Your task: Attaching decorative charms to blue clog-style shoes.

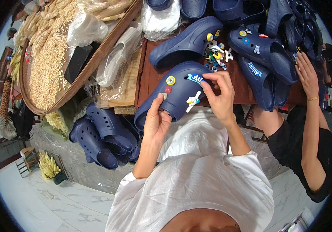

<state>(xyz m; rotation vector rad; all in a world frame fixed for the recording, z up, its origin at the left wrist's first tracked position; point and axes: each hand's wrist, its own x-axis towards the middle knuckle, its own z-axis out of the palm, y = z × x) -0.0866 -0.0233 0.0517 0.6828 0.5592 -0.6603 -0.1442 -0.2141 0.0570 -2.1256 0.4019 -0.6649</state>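
Left hand (156, 120): closed around the toe end of the clog (181, 91), thumb on top, fingers hidden beneath
Right hand (220, 96): fingertips pinched on the upper, at the blue label beside the strap end; whether a charm is held between them cannot be told
Clog: navy, held between both hands above the table (150, 73) edge, toe toward the left hand
Fitted charms: a yellow ring (171, 80) and a red disc (168, 89) are seated just above the left thumb; a white figure (193, 101) is seated just below the right fingertips
Loose charms (216, 54): piled on the table beyond the right hand
Other clogs (189, 40): laid past the pile; more (104, 135) are stacked below the left hand
Other person's hand (307, 73): rested on clogs, well to the right
Basket (77, 81): kept far left of the left hand
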